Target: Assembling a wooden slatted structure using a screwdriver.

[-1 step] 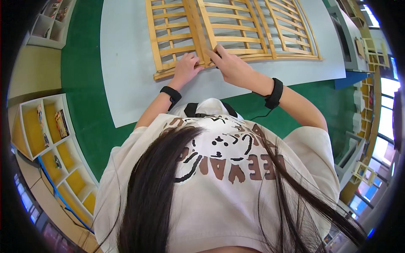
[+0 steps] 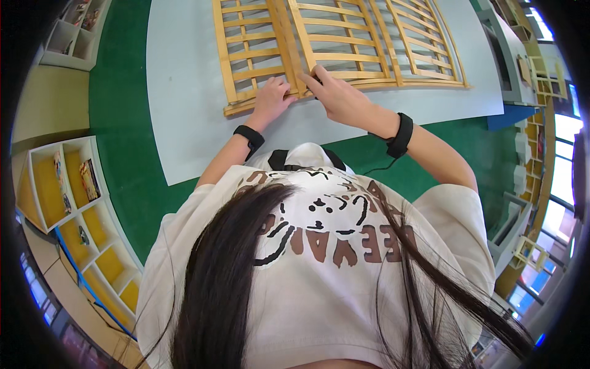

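Observation:
A slatted light-wood rack (image 2: 362, 56) lies on a white sheet in front of me, with its long rail (image 2: 369, 85) nearest my body. My left hand (image 2: 272, 101) grips that near rail, fingers curled over it beside the joint where an upright meets it. Just to the right, my right hand (image 2: 337, 97) is closed in a pinch over the same joint. Something small and dark shows between its fingers, mostly hidden, so its kind is unclear. Both wrists wear black bands; a thin cord hangs from the right one.
The white sheet (image 2: 184, 92) covers the work surface, with green floor (image 2: 120, 123) around it. White shelving units (image 2: 80, 203) with yellow-backed compartments stand at the left. A grey cabinet-like unit (image 2: 507, 61) and small chairs (image 2: 547, 77) stand at the right.

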`<state>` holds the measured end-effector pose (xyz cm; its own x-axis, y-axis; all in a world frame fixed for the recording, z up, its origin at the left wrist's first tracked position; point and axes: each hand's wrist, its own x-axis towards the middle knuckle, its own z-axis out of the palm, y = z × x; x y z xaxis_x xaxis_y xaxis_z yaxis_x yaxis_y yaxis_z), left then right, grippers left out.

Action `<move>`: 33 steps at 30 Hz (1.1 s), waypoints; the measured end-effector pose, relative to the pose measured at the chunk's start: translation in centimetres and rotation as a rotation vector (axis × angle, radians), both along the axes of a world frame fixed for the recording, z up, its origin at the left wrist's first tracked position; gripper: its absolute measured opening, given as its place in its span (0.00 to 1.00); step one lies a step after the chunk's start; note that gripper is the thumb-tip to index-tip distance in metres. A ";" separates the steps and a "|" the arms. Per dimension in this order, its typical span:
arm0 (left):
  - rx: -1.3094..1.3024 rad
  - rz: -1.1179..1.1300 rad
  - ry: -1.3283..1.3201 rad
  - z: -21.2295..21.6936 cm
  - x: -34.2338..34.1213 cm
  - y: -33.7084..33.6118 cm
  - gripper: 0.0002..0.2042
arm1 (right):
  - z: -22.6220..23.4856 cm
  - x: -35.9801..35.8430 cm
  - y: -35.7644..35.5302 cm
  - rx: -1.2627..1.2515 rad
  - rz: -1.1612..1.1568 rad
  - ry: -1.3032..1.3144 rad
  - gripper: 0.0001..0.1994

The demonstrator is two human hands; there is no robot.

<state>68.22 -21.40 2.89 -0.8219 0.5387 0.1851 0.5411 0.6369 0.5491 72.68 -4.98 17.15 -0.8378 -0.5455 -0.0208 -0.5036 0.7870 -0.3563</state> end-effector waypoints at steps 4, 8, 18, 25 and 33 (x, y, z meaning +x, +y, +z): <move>0.010 0.015 0.088 -0.2 0.4 0.2 0.10 | 0.7 -1.0 0.8 0.050 0.124 0.010 0.31; -0.047 -0.018 0.131 0.2 0.5 -0.2 0.08 | 1.5 -1.5 1.1 0.155 0.284 0.027 0.34; 0.218 0.294 0.077 0.6 1.7 -6.7 0.06 | 0.7 -2.4 1.6 0.070 -0.025 -0.160 0.26; 0.039 0.371 0.391 0.7 3.7 -9.9 0.05 | 0.1 -3.0 1.1 0.214 0.010 0.034 0.12; 0.008 0.421 0.300 -0.3 3.6 -10.0 0.15 | 0.3 -2.8 1.6 0.115 0.128 0.092 0.12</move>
<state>71.85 -31.42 2.57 -0.8774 0.1699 0.4486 0.3728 0.8301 0.4147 69.87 -3.34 17.40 -0.7630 -0.6462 -0.0162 -0.6284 0.7474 -0.2156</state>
